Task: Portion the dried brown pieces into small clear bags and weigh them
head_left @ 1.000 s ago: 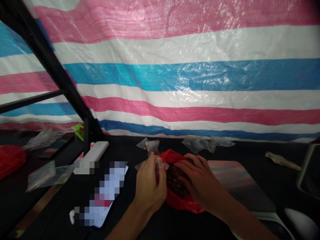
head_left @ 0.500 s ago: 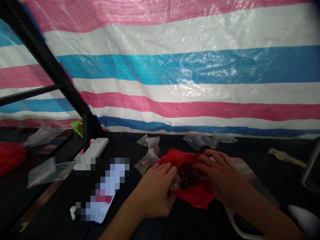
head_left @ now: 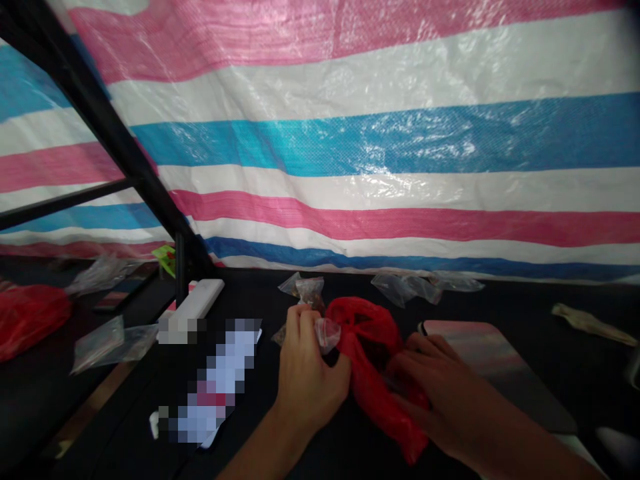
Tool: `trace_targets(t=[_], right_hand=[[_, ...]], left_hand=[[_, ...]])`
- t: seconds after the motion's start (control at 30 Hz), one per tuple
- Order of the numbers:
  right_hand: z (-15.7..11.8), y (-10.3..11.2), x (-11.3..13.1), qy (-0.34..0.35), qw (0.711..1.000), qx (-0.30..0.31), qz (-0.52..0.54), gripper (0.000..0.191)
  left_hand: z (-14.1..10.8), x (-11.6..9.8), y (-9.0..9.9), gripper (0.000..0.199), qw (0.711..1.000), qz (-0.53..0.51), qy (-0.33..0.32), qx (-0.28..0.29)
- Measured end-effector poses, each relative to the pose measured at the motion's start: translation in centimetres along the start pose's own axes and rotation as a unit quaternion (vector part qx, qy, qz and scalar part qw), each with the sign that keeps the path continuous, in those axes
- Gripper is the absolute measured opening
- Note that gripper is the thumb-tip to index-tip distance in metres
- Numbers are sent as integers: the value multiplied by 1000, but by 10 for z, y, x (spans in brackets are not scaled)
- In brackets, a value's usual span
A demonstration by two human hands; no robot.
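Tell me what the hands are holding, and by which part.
The left hand pinches a small clear plastic bag by its edge. The right hand lies against the side of a red plastic bag; whether it grips is unclear.

A striped tarpaulin (head_left: 380,133) hangs behind the black tabletop (head_left: 525,300) (clear plastic bags (head_left: 407,288) lie there).

A pixelated blue-and-white object (head_left: 217,380), print unreadable; contents of the red plastic bag (head_left: 365,333) mostly hidden.
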State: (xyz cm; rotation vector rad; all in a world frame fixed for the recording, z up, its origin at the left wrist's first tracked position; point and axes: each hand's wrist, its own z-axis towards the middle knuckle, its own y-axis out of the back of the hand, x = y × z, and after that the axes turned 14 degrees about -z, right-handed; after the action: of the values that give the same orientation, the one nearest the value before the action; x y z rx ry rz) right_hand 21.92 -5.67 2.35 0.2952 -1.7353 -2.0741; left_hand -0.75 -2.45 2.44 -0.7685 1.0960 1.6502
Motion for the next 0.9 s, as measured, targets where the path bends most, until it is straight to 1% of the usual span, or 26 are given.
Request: trace_targets(t=[0.07, 0.1, 0.13, 0.2, 0.27, 0.3, 0.33, 0.37, 0.47, 0.5, 0.57, 0.63, 0.73, 0.8, 0.9], right_hand=[[1, -3, -3, -6, 998, -44, -41, 7], [1, -4, -4, -8, 995, -71, -65, 8], [3, -4, -5, -7, 991, -98, -88, 13], [5, -6, -7, 14, 984, -134, -116, 26], [6, -7, -6, 38, 982, -143, -114, 39], [6, -7, -6, 44, 983, -141, -108, 44], [7, -8, -6, 44, 984, -138, -105, 45], [7, -9, -6, 38, 984, -135, -108, 44], [7, -10, -12, 7, 981, -128, -149, 26], [7, -10, -14, 0, 978, -126, -167, 23], [7, -12, -19, -8, 972, -126, -200, 26], [7, -13, -21, -13, 965, -132, -225, 31], [9, -13, -17, -10, 967, -133, -218, 37], [11, -12, -13, -6, 974, -133, -184, 38], [13, -12, -8, -11, 984, -122, -130, 31]], left_hand=[[-2, 1, 0, 17, 996, -82, 42, 10], [-3, 1, 0, 16, 989, -134, 65, 22], [-5, 2, 0, 16, 977, -190, 87, 38], [-8, 2, 1, 17, 943, -302, 121, 71], [-10, 2, 2, 20, 908, -385, 132, 96], [-11, 2, 2, 21, 901, -401, 131, 98], [-11, 2, 1, 22, 905, -397, 126, 90], [-11, 1, 0, 21, 917, -372, 123, 76], [-11, 4, -7, 16, 966, -228, 117, 37], [-12, 5, -10, 18, 976, -183, 115, 36], [-14, 9, -15, 26, 984, -127, 115, 47], [-16, 12, -19, 32, 984, -116, 121, 60], [-16, 13, -22, 32, 972, -169, 141, 83], [-14, 11, -22, 29, 953, -238, 160, 93], [-10, 12, -23, 27, 920, -333, 185, 88]])
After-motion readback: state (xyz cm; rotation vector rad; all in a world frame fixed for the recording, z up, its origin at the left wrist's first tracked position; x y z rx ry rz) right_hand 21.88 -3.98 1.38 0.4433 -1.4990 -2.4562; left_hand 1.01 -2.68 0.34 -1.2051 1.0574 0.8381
